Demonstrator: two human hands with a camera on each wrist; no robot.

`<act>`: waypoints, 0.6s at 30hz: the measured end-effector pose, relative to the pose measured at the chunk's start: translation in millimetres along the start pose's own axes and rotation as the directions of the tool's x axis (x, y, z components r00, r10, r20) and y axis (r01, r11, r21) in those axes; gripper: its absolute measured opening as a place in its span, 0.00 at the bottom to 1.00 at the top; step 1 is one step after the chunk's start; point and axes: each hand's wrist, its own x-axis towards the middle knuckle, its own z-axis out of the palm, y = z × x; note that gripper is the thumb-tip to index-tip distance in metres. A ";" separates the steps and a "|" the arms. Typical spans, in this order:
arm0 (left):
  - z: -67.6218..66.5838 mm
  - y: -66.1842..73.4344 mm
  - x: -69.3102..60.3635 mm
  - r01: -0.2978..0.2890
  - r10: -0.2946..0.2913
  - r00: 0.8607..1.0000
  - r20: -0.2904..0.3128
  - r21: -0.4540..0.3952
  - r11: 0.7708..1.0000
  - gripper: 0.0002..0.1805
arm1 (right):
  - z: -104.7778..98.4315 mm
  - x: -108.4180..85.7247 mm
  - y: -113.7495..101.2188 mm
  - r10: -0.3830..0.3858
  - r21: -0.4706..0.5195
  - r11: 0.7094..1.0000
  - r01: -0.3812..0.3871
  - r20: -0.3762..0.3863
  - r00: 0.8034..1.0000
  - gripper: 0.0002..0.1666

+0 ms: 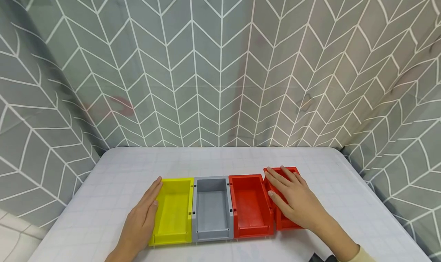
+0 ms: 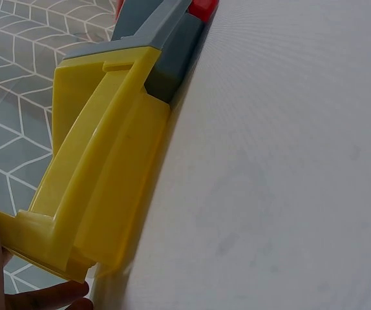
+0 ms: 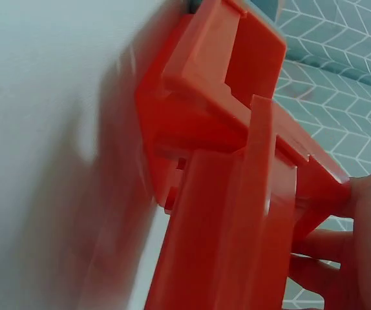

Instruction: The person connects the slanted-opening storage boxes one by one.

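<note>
Four-sided yellow bin (image 1: 172, 212), grey bin (image 1: 211, 212) and red bin (image 1: 249, 204) stand side by side in a row. At the row's right end is another red bin (image 1: 287, 223), set slightly farther back and partly hidden by a hand. My left hand (image 1: 139, 216) rests along the yellow bin's left wall with fingers straight. My right hand (image 1: 296, 199) lies across the end red bin, fingers extended over it, fingertips near the edge it shares with its neighbour. In the right wrist view, the two red bins' walls (image 3: 218, 226) meet at an angle.
A white cloth covers the table (image 1: 113, 189). Grey curtains (image 1: 220, 63) with white chevron lines hang behind and on both sides. A small black object (image 1: 320, 258) shows at the bottom edge, near the right forearm.
</note>
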 end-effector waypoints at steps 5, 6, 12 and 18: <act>0.0 -1.7 -0.1 0.000 0.000 1.000 0.009 0.005 1.000 0.29 | 3.1 -0.7 -0.4 -0.001 0.005 1.000 0.001 -0.026 1.000 0.33; -0.2 -1.9 -0.2 -0.001 0.001 1.000 0.009 0.006 1.000 0.29 | 3.1 -0.5 -0.5 -0.003 0.006 1.000 0.003 -0.026 1.000 0.33; -1.6 -1.0 -0.3 -0.015 0.015 1.000 -0.006 -0.001 1.000 0.29 | 3.0 -0.1 -0.5 0.004 0.009 1.000 -0.004 -0.019 1.000 0.33; -0.2 -2.0 0.2 -0.021 0.021 1.000 -0.001 -0.018 1.000 0.29 | 3.5 -2.3 -0.5 0.014 0.076 0.997 -0.010 -0.040 0.999 0.32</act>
